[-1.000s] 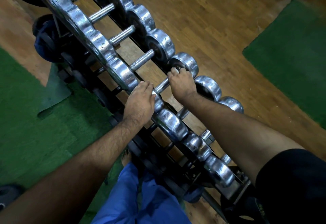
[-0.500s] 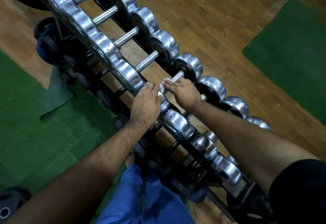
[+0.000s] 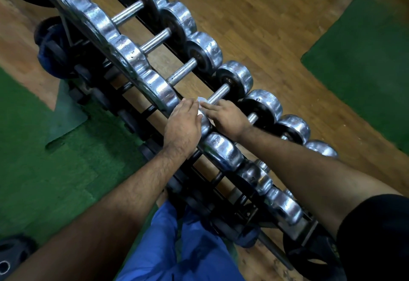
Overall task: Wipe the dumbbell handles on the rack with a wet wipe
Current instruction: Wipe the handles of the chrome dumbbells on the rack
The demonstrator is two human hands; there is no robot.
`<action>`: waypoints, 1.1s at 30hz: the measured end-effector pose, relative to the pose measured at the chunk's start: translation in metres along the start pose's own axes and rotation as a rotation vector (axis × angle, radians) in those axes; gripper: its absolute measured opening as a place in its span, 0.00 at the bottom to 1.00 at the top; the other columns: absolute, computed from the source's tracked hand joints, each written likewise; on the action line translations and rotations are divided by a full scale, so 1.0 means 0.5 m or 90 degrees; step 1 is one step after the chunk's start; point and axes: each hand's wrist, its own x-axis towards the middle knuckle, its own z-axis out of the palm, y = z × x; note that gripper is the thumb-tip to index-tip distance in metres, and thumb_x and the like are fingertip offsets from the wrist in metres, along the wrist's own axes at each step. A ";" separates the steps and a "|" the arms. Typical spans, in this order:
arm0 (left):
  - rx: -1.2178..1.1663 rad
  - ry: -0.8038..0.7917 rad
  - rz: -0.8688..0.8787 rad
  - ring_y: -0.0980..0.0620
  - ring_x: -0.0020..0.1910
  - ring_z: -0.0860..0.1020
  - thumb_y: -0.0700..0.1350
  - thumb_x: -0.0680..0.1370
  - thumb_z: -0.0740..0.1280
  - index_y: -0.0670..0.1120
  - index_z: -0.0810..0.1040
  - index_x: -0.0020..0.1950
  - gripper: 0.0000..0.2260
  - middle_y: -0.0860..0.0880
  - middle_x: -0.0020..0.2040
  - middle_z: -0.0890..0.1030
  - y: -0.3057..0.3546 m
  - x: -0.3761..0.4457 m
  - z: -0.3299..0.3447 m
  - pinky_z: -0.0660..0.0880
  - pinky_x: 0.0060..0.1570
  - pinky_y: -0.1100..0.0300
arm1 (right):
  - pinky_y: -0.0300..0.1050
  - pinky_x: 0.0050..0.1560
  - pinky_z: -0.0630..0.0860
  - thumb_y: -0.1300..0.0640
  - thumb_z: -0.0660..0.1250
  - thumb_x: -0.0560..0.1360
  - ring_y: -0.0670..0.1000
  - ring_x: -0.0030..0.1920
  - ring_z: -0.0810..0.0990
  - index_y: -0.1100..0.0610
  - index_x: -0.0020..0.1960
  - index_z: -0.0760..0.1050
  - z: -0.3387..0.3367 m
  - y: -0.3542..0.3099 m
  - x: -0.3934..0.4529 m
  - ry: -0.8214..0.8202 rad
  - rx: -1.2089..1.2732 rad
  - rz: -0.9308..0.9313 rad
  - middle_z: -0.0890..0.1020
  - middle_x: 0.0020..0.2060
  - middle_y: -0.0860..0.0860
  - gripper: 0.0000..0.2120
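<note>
A row of chrome dumbbells lies across a black rack (image 3: 223, 212), running from top left to bottom right. My right hand (image 3: 226, 116) is wrapped over the near end of one knurled handle (image 3: 219, 94), with a white wet wipe (image 3: 201, 100) showing at its fingertips. My left hand (image 3: 182, 125) rests flat on the chrome head (image 3: 205, 125) of the same dumbbell, fingers together, touching the wipe's edge. The far head (image 3: 238, 79) of this dumbbell is in plain sight. Most of the wipe is hidden under my hands.
Wooden floor lies beyond the rack, with green mats at right (image 3: 363, 63) and left (image 3: 44, 170). Dark weight plates (image 3: 53, 48) sit under the rack's far end and another plate (image 3: 13, 256) at bottom left. My blue trouser legs (image 3: 177, 247) stand against the rack.
My right hand slid along the handle from the far head back toward the near head, exposing the knurled bar. The left hand stayed on the near head. The view moved closer.
</note>
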 end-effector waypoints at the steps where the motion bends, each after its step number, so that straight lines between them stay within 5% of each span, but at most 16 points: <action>1: 0.008 -0.002 -0.001 0.47 0.76 0.62 0.46 0.83 0.59 0.41 0.68 0.74 0.20 0.45 0.75 0.68 0.003 -0.001 0.001 0.57 0.75 0.57 | 0.48 0.45 0.75 0.59 0.63 0.74 0.54 0.42 0.76 0.54 0.67 0.77 -0.001 -0.005 -0.008 -0.002 0.007 0.008 0.79 0.65 0.50 0.22; 5: 0.067 -0.011 0.006 0.46 0.76 0.62 0.47 0.84 0.57 0.41 0.66 0.75 0.21 0.44 0.75 0.67 0.008 0.006 -0.001 0.58 0.76 0.54 | 0.55 0.47 0.77 0.71 0.61 0.70 0.58 0.41 0.75 0.56 0.73 0.71 -0.009 -0.005 -0.018 0.005 -0.005 0.239 0.73 0.72 0.51 0.32; 10: 0.054 -0.028 0.004 0.46 0.76 0.61 0.46 0.83 0.58 0.40 0.66 0.75 0.21 0.43 0.75 0.67 0.014 0.012 -0.015 0.56 0.76 0.55 | 0.49 0.59 0.76 0.71 0.57 0.74 0.58 0.63 0.77 0.54 0.74 0.68 -0.027 -0.077 0.036 0.040 0.152 0.511 0.69 0.74 0.50 0.30; 16: 0.037 -0.048 0.003 0.46 0.76 0.61 0.46 0.83 0.59 0.40 0.67 0.74 0.20 0.43 0.75 0.66 0.014 0.012 -0.024 0.57 0.74 0.56 | 0.49 0.47 0.78 0.66 0.65 0.74 0.56 0.51 0.77 0.55 0.65 0.74 -0.052 -0.075 0.043 -0.080 -0.026 0.306 0.74 0.69 0.50 0.21; 21: 0.029 -0.043 0.013 0.45 0.75 0.63 0.46 0.83 0.60 0.40 0.68 0.73 0.20 0.43 0.74 0.68 0.009 0.012 -0.024 0.59 0.74 0.55 | 0.48 0.45 0.78 0.69 0.63 0.72 0.57 0.50 0.80 0.55 0.60 0.78 -0.038 -0.061 0.023 -0.011 -0.023 0.414 0.81 0.62 0.51 0.19; 24: 0.020 -0.039 0.016 0.45 0.75 0.64 0.46 0.83 0.60 0.39 0.68 0.73 0.20 0.43 0.74 0.69 0.005 0.013 -0.021 0.59 0.74 0.55 | 0.44 0.46 0.76 0.62 0.62 0.77 0.56 0.49 0.82 0.54 0.59 0.82 -0.029 -0.074 0.022 0.085 0.189 0.685 0.85 0.51 0.53 0.14; 28: 0.020 -0.039 0.024 0.45 0.75 0.64 0.45 0.83 0.60 0.39 0.68 0.73 0.20 0.42 0.74 0.68 0.000 0.013 -0.014 0.60 0.74 0.54 | 0.43 0.36 0.78 0.67 0.61 0.74 0.50 0.33 0.80 0.58 0.54 0.83 -0.028 -0.064 0.083 0.286 0.822 1.022 0.84 0.40 0.55 0.15; 31: 0.025 -0.038 0.038 0.44 0.74 0.65 0.45 0.83 0.60 0.38 0.68 0.73 0.20 0.41 0.73 0.69 -0.003 0.012 -0.011 0.61 0.74 0.53 | 0.41 0.35 0.70 0.66 0.60 0.74 0.46 0.31 0.72 0.55 0.41 0.80 -0.049 -0.071 0.096 0.290 0.936 1.077 0.76 0.31 0.49 0.12; 33: 0.029 -0.035 0.044 0.45 0.75 0.64 0.46 0.83 0.60 0.38 0.68 0.73 0.20 0.41 0.73 0.69 -0.007 0.012 -0.010 0.61 0.74 0.53 | 0.41 0.37 0.68 0.65 0.61 0.75 0.44 0.31 0.70 0.54 0.42 0.78 -0.067 -0.065 0.105 0.304 0.956 1.089 0.74 0.30 0.47 0.10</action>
